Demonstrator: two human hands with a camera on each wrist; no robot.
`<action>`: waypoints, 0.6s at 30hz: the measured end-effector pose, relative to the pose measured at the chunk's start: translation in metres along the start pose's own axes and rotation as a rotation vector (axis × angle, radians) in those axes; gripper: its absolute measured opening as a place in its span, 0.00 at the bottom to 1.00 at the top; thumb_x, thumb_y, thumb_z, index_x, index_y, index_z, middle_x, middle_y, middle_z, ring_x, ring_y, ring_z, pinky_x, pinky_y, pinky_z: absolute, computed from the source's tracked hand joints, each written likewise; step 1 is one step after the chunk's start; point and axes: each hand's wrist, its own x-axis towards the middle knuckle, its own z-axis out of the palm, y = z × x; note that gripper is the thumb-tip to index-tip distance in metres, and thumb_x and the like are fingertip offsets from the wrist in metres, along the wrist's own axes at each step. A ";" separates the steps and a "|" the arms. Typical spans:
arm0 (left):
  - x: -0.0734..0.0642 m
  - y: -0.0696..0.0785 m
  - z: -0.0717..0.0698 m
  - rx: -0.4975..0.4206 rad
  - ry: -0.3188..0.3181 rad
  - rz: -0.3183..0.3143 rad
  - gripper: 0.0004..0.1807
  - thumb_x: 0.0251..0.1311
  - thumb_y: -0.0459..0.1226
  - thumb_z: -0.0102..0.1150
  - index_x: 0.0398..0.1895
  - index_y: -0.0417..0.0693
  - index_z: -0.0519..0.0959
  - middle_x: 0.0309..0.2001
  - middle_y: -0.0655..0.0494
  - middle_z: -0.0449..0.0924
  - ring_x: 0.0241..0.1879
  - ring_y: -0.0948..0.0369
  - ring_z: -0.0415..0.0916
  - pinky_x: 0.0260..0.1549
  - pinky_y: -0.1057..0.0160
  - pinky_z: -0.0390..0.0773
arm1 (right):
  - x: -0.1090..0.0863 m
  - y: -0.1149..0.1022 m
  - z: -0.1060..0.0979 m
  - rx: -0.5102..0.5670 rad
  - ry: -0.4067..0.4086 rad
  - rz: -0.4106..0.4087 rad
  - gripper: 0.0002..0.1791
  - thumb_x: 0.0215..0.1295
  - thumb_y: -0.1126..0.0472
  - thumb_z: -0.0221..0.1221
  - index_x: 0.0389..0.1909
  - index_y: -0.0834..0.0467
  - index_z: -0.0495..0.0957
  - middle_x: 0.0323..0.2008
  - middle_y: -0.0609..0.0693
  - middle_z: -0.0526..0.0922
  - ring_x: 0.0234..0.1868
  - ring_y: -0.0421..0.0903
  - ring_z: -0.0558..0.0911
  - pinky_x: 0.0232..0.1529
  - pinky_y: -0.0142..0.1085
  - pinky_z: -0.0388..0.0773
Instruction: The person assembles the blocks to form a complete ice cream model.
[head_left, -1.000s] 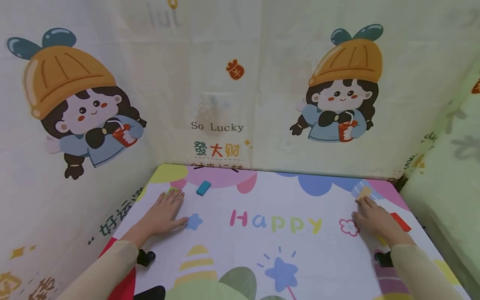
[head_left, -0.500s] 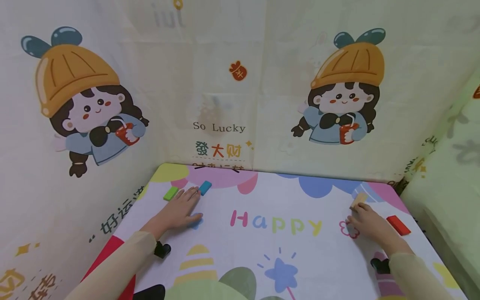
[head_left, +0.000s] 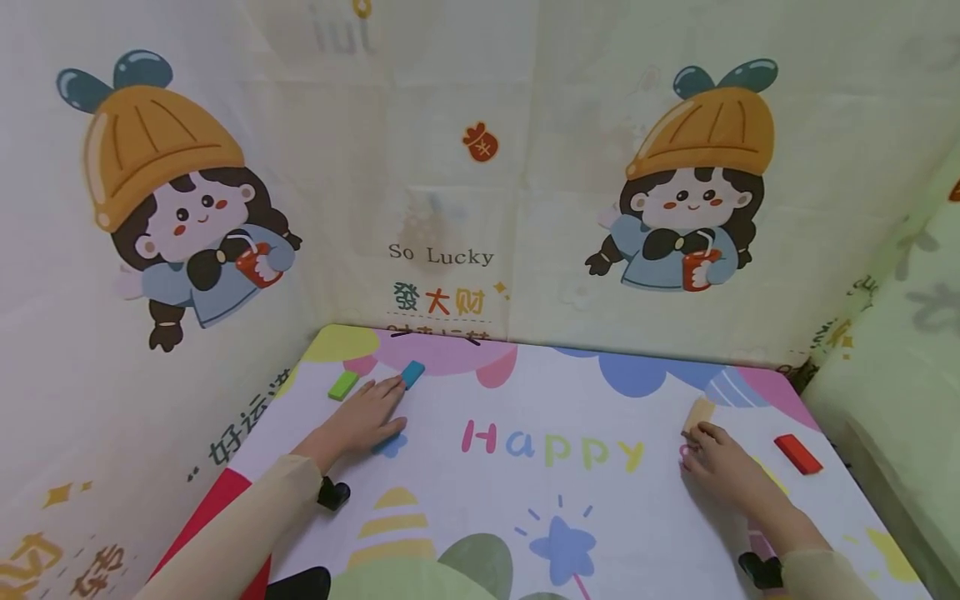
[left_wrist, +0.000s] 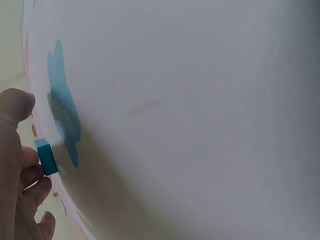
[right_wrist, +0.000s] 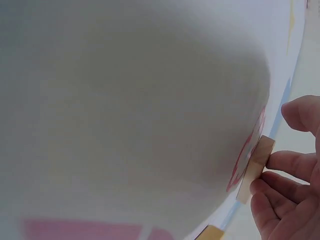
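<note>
In the head view my left hand lies over the left part of the table, fingers extended and thumb spread. Its fingertips reach a teal-blue block; the left wrist view shows the fingers against one side of this small block, thumb apart from it. Left of these fingers lies a light green block. My right hand is at a plain wooden block on the right. Seen from the right wrist, its fingertips touch the side of the wooden block, while the thumb stands away from it.
A red block lies right of my right hand. The table has a printed cover with the word "Happy". Cloth walls with cartoon figures rise behind it and on both sides. A black object is at the front left edge.
My left hand has moved right, off the green block and to the teal-blue one. My right hand and the wooden block have shifted left and nearer, away from the red block.
</note>
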 end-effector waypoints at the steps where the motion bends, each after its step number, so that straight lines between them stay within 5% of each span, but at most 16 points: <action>1: 0.000 0.000 0.000 -0.006 -0.001 -0.004 0.42 0.74 0.55 0.53 0.79 0.34 0.59 0.80 0.38 0.57 0.80 0.43 0.54 0.78 0.39 0.53 | -0.002 -0.002 0.001 -0.002 0.008 -0.018 0.33 0.68 0.57 0.64 0.64 0.78 0.71 0.65 0.79 0.67 0.63 0.78 0.71 0.61 0.70 0.72; 18: 0.007 0.008 -0.001 -0.003 0.042 -0.049 0.39 0.73 0.49 0.56 0.77 0.34 0.62 0.76 0.35 0.61 0.76 0.41 0.60 0.77 0.40 0.58 | -0.033 -0.057 0.012 0.021 0.067 -0.205 0.28 0.65 0.56 0.68 0.61 0.68 0.80 0.62 0.65 0.78 0.60 0.65 0.80 0.56 0.61 0.80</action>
